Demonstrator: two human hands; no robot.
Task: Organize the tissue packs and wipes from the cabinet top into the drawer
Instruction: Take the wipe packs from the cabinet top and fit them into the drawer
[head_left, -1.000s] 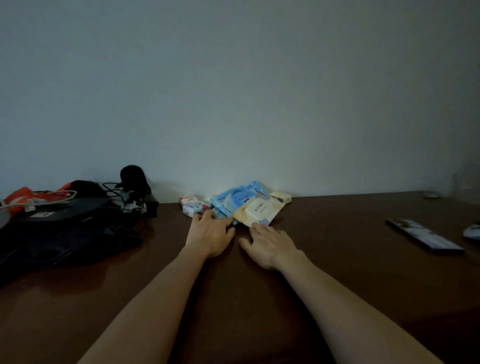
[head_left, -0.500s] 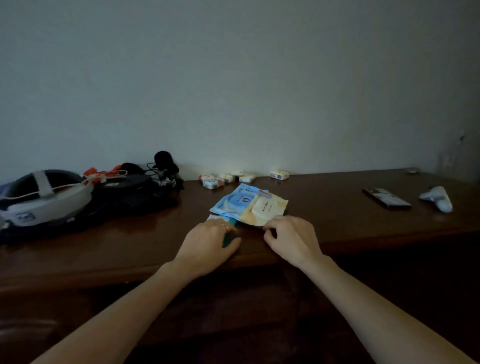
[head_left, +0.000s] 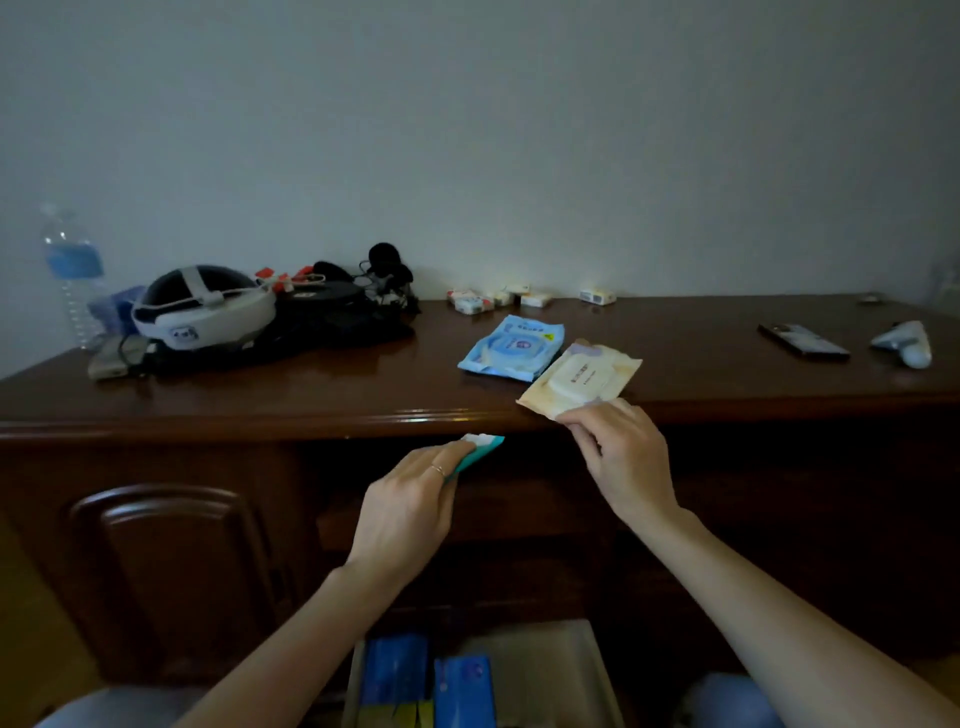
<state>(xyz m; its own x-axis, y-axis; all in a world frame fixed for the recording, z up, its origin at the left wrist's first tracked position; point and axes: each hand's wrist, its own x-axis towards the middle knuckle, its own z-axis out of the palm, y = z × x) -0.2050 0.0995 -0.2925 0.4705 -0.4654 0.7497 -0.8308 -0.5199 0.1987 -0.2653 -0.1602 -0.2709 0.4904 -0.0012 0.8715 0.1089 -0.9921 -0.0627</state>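
Your right fingers (head_left: 587, 423) pinch the soft, light beige wipes (head_left: 581, 378) by the edge, your left fingers (head_left: 441, 465) a teal pack (head_left: 480, 448); support them underneath.

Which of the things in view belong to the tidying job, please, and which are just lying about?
Job:
- teal pack, held by left hand
- cream wipes, pinched by right hand
- blue wipes
- small tissue packs
- drawer

Lying about:
- headset
- bottle
- black bag
- phone
- controller
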